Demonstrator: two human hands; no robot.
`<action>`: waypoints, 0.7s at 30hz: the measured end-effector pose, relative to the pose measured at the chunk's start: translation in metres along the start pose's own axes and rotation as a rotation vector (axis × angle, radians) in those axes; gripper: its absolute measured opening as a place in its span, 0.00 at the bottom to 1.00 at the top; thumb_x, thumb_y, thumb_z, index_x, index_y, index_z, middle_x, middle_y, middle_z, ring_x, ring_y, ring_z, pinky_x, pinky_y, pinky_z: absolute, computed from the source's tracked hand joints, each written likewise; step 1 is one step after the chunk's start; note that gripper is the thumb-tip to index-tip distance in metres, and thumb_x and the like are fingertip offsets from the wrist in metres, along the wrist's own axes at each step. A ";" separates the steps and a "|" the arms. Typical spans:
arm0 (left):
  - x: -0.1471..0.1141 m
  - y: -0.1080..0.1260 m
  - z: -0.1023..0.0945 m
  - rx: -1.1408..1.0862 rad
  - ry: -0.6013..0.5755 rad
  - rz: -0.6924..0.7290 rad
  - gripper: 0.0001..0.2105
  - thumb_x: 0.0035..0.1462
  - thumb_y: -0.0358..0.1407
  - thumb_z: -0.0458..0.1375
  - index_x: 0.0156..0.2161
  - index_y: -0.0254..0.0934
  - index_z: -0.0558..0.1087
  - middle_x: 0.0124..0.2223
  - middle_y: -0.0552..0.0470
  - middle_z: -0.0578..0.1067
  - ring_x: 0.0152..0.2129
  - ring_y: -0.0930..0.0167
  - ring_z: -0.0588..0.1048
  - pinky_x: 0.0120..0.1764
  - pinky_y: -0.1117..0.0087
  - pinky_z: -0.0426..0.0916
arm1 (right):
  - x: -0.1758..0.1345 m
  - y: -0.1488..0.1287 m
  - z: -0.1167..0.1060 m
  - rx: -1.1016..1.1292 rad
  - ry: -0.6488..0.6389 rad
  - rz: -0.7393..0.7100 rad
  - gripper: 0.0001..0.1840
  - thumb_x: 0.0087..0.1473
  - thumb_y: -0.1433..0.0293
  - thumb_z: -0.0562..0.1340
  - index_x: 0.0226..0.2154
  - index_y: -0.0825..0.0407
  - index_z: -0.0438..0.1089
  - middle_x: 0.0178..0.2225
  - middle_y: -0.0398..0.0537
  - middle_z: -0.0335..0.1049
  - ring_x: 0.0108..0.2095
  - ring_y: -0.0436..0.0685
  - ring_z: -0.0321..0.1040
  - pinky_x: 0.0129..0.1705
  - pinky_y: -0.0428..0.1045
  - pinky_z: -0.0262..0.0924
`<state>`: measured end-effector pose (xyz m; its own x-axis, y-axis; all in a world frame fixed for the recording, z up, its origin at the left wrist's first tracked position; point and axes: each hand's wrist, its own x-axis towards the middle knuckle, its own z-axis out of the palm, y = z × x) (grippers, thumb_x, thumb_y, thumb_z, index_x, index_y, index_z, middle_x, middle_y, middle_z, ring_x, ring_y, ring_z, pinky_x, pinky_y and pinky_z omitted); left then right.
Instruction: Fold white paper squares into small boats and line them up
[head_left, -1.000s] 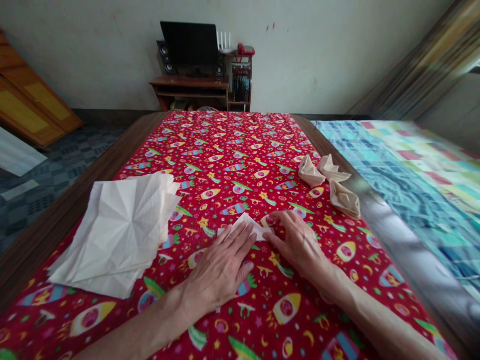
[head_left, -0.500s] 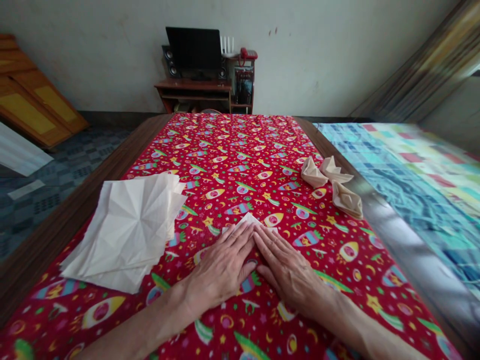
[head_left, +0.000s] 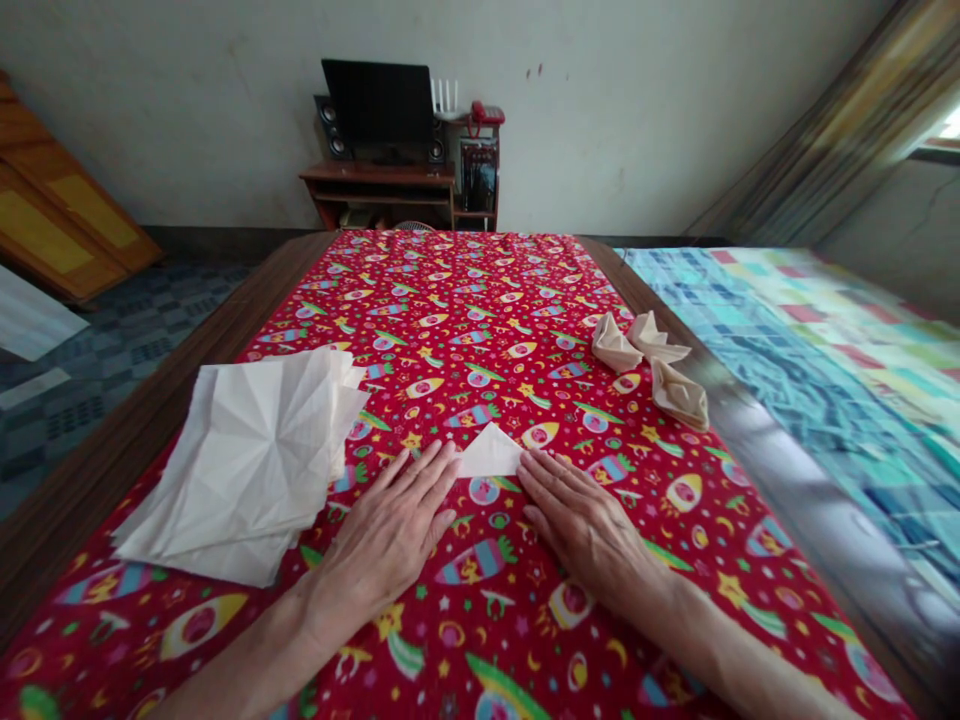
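Note:
A white folded paper triangle [head_left: 490, 453] lies flat on the red patterned cloth [head_left: 480, 300], its peak pointing away from me. My left hand [head_left: 401, 510] rests flat at its left corner, fingers stretched out. On the opposite side, my right hand [head_left: 577, 500] lies flat with its fingertips at the right corner. Both hands are open, and their fingers cover the triangle's outer ends. To the left is a stack of creased cream paper sheets [head_left: 247, 460]. Three folded paper shapes stand at the right: one [head_left: 616, 344], a second [head_left: 656, 340] and a third [head_left: 679, 395].
The cloth covers a table with dark wooden edges [head_left: 255, 285]. A bed with a blue checked cover [head_left: 712, 340] adjoins it on the right. Beyond the far end stands a desk [head_left: 375, 180] with a black monitor [head_left: 379, 103] and a red telephone [head_left: 486, 115]. A wooden cabinet [head_left: 67, 210] is at left.
My hands have slid apart, the left one to the left and the right one slightly to the right. More of the folded paper now shows between them. The view has shifted slightly.

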<state>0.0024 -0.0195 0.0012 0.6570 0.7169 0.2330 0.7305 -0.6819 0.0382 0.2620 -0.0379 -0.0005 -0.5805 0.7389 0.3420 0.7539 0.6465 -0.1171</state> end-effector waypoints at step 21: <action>0.020 -0.029 0.012 -0.334 0.273 -0.144 0.14 0.61 0.30 0.50 0.47 0.37 0.75 0.47 0.47 0.77 0.46 0.68 0.74 0.50 0.63 0.70 | 0.045 0.006 -0.006 -0.205 -0.053 -0.220 0.15 0.58 0.79 0.51 0.45 0.59 0.66 0.46 0.59 0.71 0.47 0.62 0.67 0.47 0.56 0.63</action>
<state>-0.0030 0.0165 -0.0074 0.4473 0.7740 0.4482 0.6811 -0.6196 0.3902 0.2428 -0.0019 0.0194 -0.7482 0.5973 0.2887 0.6511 0.7447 0.1466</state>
